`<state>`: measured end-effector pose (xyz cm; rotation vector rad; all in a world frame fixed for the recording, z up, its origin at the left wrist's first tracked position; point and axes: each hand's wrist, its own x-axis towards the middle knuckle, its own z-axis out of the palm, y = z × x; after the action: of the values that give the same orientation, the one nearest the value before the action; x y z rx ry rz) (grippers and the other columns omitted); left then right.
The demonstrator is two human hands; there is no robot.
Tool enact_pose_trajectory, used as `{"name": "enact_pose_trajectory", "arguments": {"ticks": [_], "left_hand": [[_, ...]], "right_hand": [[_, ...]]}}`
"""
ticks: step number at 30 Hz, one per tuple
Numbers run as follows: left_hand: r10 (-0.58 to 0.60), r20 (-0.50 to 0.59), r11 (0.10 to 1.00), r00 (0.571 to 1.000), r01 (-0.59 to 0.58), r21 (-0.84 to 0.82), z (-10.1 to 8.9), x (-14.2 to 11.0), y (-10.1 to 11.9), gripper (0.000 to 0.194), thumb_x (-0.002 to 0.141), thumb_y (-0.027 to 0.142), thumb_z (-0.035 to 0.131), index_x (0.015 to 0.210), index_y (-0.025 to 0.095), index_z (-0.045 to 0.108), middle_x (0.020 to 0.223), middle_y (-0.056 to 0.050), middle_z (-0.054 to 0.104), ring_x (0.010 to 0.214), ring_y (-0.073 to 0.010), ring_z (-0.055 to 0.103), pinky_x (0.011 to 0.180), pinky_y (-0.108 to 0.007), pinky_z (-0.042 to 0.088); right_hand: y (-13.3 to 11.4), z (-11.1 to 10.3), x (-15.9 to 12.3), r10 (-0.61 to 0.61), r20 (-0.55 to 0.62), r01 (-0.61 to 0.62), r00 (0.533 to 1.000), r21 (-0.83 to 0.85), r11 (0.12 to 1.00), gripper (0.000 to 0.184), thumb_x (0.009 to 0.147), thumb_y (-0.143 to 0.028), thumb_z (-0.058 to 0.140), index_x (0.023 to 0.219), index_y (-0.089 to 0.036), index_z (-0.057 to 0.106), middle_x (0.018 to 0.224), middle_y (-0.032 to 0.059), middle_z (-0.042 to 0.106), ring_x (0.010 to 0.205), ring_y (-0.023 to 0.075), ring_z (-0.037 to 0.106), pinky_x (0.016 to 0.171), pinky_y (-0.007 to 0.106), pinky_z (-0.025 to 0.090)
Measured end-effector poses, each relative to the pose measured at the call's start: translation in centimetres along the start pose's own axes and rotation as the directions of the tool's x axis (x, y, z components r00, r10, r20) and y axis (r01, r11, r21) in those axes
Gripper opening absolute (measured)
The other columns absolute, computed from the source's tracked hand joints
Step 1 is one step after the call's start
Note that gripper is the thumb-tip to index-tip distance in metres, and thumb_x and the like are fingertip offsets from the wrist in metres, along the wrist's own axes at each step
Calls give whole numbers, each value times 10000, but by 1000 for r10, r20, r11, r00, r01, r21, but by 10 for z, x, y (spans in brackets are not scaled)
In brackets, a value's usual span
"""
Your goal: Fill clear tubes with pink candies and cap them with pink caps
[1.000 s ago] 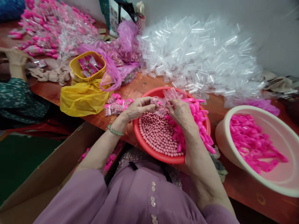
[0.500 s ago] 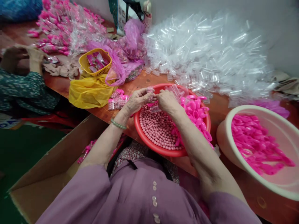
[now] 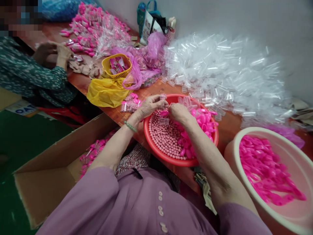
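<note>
Over the back of a red basin (image 3: 156,150), my left hand (image 3: 153,106) is closed on a small clear tube (image 3: 163,97) that shows pink inside. Close beside it, my right hand (image 3: 179,112) has its fingers bent together; whatever they pinch is hidden. Below both hands, pink beads (image 3: 161,135) fill the basin's left side. Bright pink plastic caps (image 3: 204,120) are heaped at its right, and empty clear tubes (image 3: 187,102) lie at its back. One clear tube (image 3: 163,121) rests on the beads.
A large pile of clear tubes (image 3: 225,71) covers the back. At right stands a pale tub (image 3: 236,156) of pink pieces. Left are filled tubes (image 3: 130,103), a yellow bag (image 3: 105,93), a yellow basket (image 3: 117,75) and a cardboard box (image 3: 41,189). A co-worker's hands (image 3: 62,54) work at far left.
The view has shifted, so the table's things sit lower and mostly further right. Both my hands stay together over the basin, the right one's fingers turned slightly further down and out of sight.
</note>
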<state>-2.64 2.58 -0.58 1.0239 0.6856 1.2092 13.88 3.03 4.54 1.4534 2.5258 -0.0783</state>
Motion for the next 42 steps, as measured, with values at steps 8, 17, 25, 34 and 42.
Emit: {"name": "enact_pose_trajectory", "arguments": {"ticks": [8,17,25,34,42], "left_hand": [[-37,33,998,999,35,57,2,-5,5,541,627,465,919,987,114,720,902,-56,745,811,-126,670,811,-276,498],[-66,72,976,995,79,-205,-1,-7,11,473,604,371,953,967,134,763,823,-7,717,735,-89,655,855,-291,551],[-66,211,952,975,125,-281,-9,-11,15,441,675,372,913,1012,131,760,910,-71,762,829,-164,717,907,-367,557],[-91,361,954,928,185,-236,-8,-14,13,411,726,438,876,942,110,754,851,-61,717,767,-143,680,764,-288,554],[-77,383,948,921,186,-257,-11,-12,10,327,783,410,823,898,125,713,852,-46,662,770,-143,654,750,-298,555]], "right_hand": [[37,-9,-17,58,-265,97,962,536,839,343,876,-450,658,825,-130,768,713,49,724,654,157,619,634,273,417],[18,13,-3,238,-302,228,923,929,292,459,680,-565,789,861,-144,771,689,16,696,592,119,546,580,268,437],[1,16,-16,321,-354,322,879,935,148,449,692,-600,818,917,-215,762,856,25,762,762,163,667,747,319,548],[-2,-8,-19,470,-465,424,750,884,199,472,688,-585,850,1006,-260,722,896,-7,736,779,137,669,789,302,578],[-19,2,-1,425,-471,415,773,882,224,427,706,-588,836,893,-221,724,819,2,731,735,144,670,755,311,583]]}}
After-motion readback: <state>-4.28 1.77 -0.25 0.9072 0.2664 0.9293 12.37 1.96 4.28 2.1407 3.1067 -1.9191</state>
